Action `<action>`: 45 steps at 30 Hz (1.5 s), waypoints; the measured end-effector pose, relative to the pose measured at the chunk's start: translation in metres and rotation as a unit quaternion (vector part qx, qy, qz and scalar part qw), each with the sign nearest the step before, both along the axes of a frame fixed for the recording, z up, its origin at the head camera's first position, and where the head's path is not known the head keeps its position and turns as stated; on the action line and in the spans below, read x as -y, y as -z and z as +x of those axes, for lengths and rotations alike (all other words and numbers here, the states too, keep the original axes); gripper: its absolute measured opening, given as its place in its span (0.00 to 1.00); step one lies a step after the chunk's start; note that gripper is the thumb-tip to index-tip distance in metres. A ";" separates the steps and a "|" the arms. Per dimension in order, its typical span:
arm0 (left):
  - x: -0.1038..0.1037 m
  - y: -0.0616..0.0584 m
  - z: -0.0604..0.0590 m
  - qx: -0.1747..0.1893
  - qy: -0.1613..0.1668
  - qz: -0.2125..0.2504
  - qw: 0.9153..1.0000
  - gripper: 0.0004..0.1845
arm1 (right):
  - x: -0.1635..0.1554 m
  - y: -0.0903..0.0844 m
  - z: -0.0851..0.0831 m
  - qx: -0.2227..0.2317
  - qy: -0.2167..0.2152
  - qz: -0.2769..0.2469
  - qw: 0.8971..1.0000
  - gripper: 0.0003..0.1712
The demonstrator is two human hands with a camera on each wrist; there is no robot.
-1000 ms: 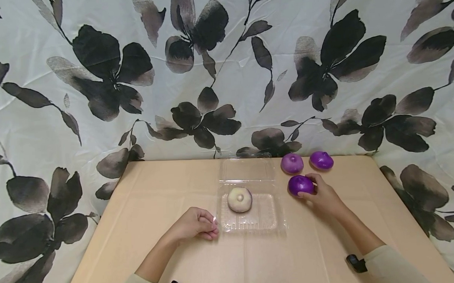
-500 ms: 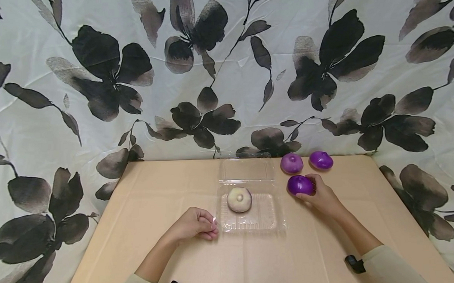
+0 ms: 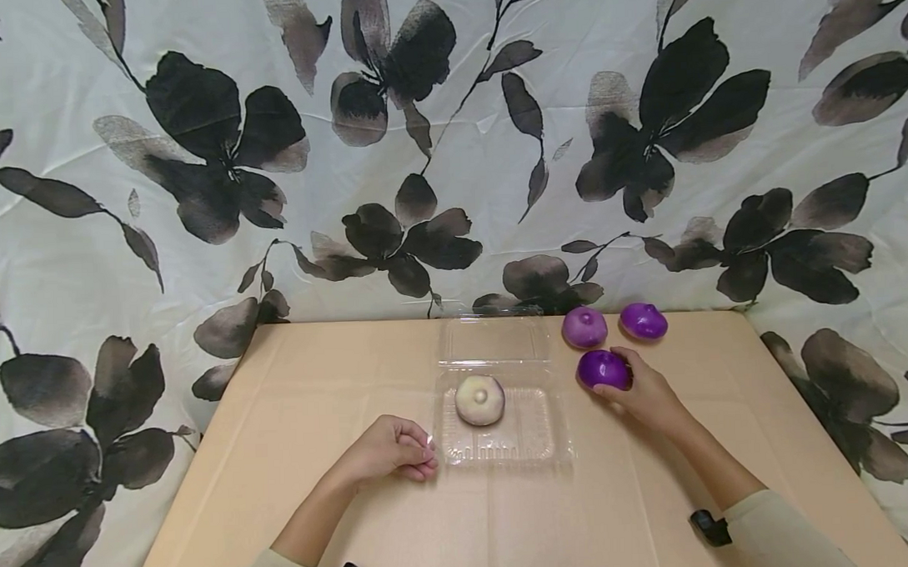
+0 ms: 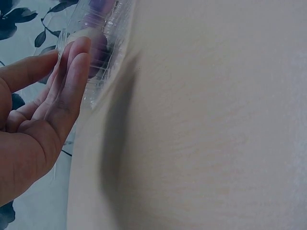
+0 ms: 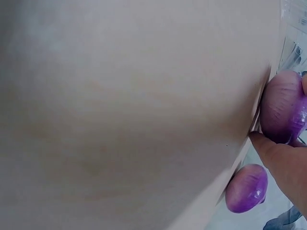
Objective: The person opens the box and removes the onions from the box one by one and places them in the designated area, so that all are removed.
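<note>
A clear plastic clamshell container lies with its lid folded back on the table. My left hand pinches its left edge between thumb and fingers, which shows closely in the left wrist view. Inside, on the left, sits one onion with its pale root end up and a purple side. To the right of the container my right hand grips a shiny red onion by its right side. The right wrist view shows thumb and fingertips around this onion.
Two more red onions, one duller and one glossy, stand behind the gripped one near the table's back edge. A pale tan surface covers the table. Floral cloth hangs directly behind it.
</note>
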State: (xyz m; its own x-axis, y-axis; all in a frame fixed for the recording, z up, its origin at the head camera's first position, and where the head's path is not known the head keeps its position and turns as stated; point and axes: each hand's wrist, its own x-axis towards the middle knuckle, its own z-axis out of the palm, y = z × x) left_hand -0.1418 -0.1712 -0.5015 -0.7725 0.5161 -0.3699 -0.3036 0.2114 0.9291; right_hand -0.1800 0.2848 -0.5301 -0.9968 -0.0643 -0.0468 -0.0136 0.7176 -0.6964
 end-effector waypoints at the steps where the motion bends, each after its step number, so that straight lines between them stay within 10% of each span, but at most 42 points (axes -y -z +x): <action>1: 0.000 0.000 0.000 0.000 0.001 0.000 1.000 0.06 | 0.000 0.000 0.000 -0.001 0.001 0.001 1.000 0.51; 45: -0.001 -0.002 -0.001 0.005 -0.006 -0.010 1.000 0.05 | -0.005 -0.005 -0.003 0.004 -0.008 -0.012 1.000 0.55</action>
